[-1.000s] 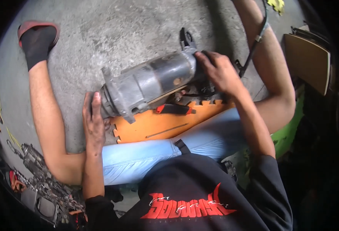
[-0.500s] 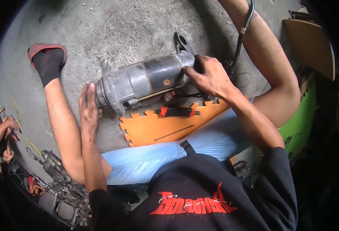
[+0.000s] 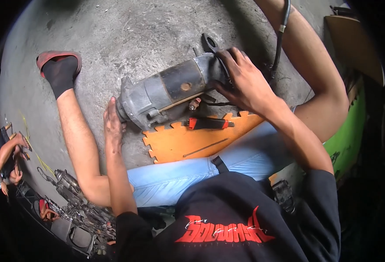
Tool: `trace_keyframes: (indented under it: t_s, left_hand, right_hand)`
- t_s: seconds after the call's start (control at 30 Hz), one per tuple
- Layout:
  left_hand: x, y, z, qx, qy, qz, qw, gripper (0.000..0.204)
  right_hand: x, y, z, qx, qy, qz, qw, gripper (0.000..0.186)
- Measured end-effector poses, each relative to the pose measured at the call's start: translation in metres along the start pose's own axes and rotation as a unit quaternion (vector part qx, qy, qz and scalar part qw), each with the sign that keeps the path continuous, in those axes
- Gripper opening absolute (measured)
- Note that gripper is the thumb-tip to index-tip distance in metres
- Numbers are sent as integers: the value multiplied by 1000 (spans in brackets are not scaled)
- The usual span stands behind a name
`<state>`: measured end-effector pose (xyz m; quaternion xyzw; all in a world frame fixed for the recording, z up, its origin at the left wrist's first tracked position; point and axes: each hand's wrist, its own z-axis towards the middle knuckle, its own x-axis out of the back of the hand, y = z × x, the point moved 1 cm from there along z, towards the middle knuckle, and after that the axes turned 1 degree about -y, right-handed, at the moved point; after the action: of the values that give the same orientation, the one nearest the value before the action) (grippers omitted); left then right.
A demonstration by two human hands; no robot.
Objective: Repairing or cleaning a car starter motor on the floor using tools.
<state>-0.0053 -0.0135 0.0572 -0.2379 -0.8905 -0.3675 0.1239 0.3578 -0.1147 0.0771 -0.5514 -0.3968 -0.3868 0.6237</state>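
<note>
A starter motor (image 3: 166, 87), grey metal with a black band round its body, lies slanting on the concrete floor, its right end farther from me. My left hand (image 3: 113, 122) rests against its flanged left end, fingers stretched out and close together. At the other end, my right hand (image 3: 247, 83) grips the rear cap, thumb on the near side and fingers over the far side. Beside those fingers a dark eyelet lug (image 3: 210, 42) sticks up. A copper-coloured terminal (image 3: 195, 103) shows below the body. The fingertips of my right hand are partly hidden.
An orange foam mat (image 3: 170, 142) with a red-and-black utility knife (image 3: 210, 123) and a thin rod (image 3: 205, 147) lies between the motor and my leg. A black cable (image 3: 278, 48) hangs at the right. Dark machine parts (image 3: 76, 192) and other people (image 3: 6, 153) are at the left.
My right hand has shifted farther over the motor's rear end, and the motor has turned slightly, its right end tilting away. The left hand stays at the flanged end.
</note>
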Motion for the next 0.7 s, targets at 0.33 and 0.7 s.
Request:
trace_keyframes:
  t_s: [0.33, 0.7]
  left_hand:
    - [-10, -19, -14, 90, 2, -71, 993, 54]
    - [-1, -31, -9, 64, -64, -43, 995, 64]
  right_hand:
    - [-12, -65, -94, -144, -354, 30, 924, 30]
    - [-85, -84, -84, -575, -2, 664, 478, 50]
